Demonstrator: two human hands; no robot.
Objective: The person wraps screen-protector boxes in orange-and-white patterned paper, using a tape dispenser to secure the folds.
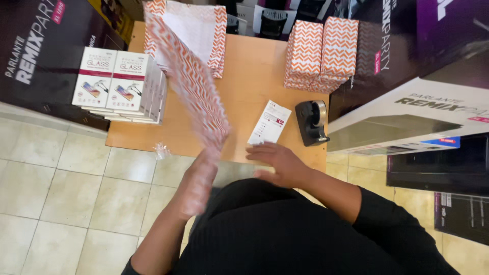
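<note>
The left hand [199, 178], blurry in the middle of the frame, pinches an orange-and-white zigzag paper sheet [191, 81] that reaches to the upper left; the right hand [280, 163] lies flat, fingers spread, on the light wooden table [249, 86] edge, just below a small white paper slip [270, 122].

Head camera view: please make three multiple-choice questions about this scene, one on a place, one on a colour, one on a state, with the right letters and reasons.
1. Where is the black tape dispenser?
A. on the floor
B. near the wooden table's right edge
C. on the white boxes

2. What colours has the wrapping sheet?
A. orange and white
B. blue and green
C. plain black

3. What is the left hand doing?
A. lying flat
B. holding the sheet raised
C. gripping the dispenser

Answers:
1 B, it stands beside the white paper slip.
2 A, a zigzag pattern shows.
3 B, the sheet rises from it, blurred; the right hand rests at the table edge.
</note>
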